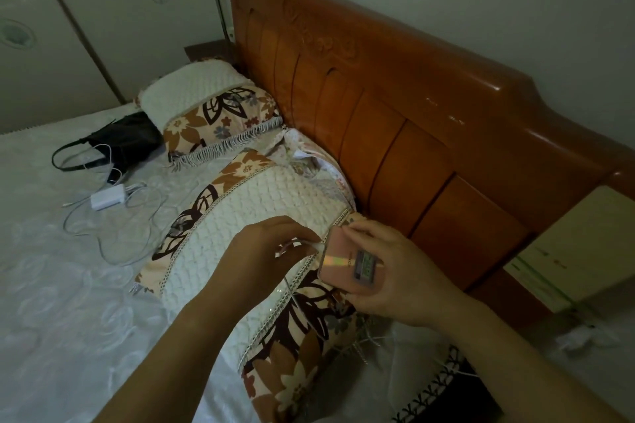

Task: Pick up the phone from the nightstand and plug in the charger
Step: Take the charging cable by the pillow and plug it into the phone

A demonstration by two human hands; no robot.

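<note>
Pink-backed, the phone (pixel 347 259) sits in the right hand (pixel 388 271), whose grip is wrapped around its far end, above the pillow (pixel 261 216) at the headboard edge of the bed (pixel 51 285). The left hand (pixel 261 251) pinches the white charger plug (pixel 318 245) at the phone's near end; whether it is seated, I cannot tell. To do this well, line the plug square with the port, brace the phone steady, push straight, and leave the cable (pixel 292 292) slack.
</note>
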